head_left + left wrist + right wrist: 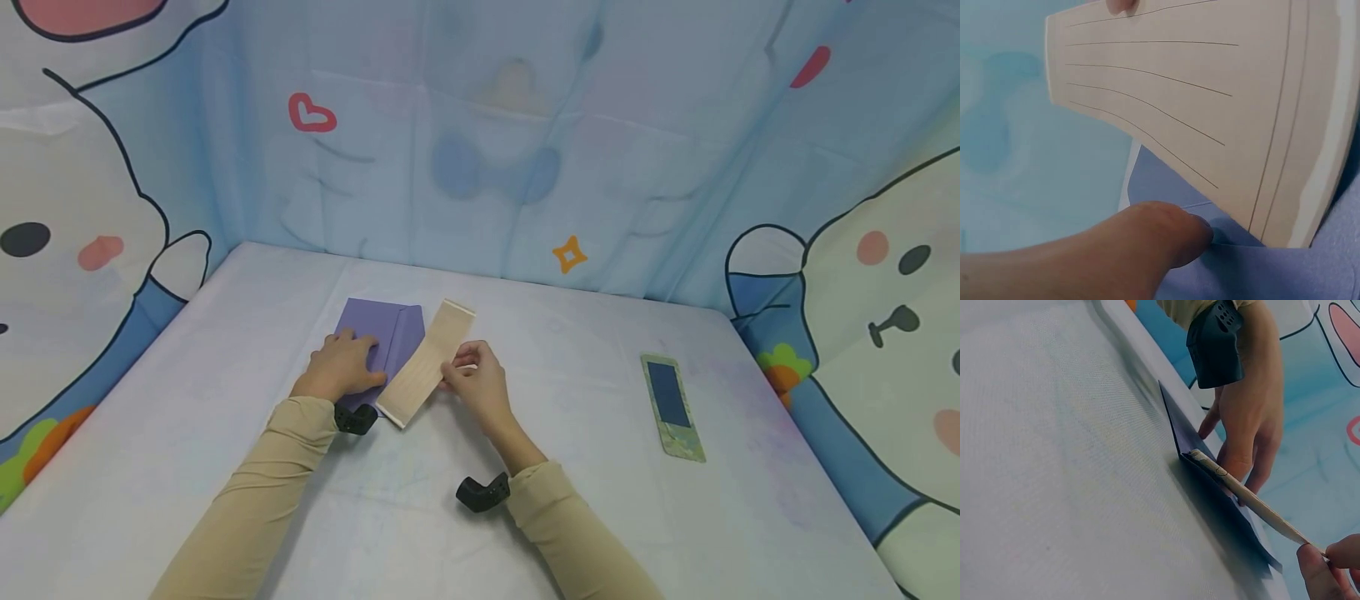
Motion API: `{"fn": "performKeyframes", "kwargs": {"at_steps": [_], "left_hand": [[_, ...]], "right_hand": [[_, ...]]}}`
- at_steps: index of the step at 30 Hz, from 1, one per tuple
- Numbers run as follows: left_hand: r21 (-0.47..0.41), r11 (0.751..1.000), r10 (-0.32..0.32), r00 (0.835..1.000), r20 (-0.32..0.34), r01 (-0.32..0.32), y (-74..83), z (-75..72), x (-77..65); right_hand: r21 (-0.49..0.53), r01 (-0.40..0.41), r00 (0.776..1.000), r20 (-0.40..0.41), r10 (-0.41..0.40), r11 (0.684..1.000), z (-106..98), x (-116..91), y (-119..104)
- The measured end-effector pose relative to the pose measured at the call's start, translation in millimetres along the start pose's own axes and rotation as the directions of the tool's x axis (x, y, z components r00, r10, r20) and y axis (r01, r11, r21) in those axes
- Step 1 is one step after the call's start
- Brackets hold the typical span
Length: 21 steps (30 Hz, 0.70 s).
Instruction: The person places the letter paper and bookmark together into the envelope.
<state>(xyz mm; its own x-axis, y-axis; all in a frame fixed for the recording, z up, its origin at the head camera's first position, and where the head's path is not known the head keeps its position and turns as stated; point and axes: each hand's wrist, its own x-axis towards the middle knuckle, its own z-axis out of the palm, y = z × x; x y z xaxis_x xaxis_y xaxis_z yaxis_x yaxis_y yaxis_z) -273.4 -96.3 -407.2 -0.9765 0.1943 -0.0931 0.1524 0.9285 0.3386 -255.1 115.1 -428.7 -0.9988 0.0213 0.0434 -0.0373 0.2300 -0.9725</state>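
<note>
A purple envelope (397,333) lies on the white-covered table. My left hand (341,367) rests on its left part with fingers spread, and in the left wrist view the thumb (1179,234) lies by the envelope's fold. My right hand (480,383) pinches the right edge of a cream lined paper strip (427,362), which looks like folded letter paper. The strip slants over the envelope's right side, bowed, with its near end low at the envelope. In the right wrist view, its thin edge (1266,512) shows above the envelope; whether that end sits inside is unclear.
To the right on the table (570,500) lies a flat green piece with a dark blue panel (671,400). A blue cartoon-print curtain (495,225) hangs along the back and sides. Black wrist devices (483,493) sit at both cuffs.
</note>
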Motion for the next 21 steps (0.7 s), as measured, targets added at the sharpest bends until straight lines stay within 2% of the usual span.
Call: {"fn": "performKeyframes", "kwargs": {"at_steps": [13,21], "left_hand": [[-0.01,1.0,-0.002,1.0,-0.004,0.001,0.1,-0.5,-1.0],[-0.003,1.0,-0.006,1.0,-0.001,0.006,0.6,0.1,-0.6]], "right_hand": [[0.003,-0.042,0.999,0.01,0.042,0.999,3.8,0.4,-0.5],[-0.042,0.026,0.999,-0.021,-0.027,0.999,4.6,-1.0,1.9]]}}
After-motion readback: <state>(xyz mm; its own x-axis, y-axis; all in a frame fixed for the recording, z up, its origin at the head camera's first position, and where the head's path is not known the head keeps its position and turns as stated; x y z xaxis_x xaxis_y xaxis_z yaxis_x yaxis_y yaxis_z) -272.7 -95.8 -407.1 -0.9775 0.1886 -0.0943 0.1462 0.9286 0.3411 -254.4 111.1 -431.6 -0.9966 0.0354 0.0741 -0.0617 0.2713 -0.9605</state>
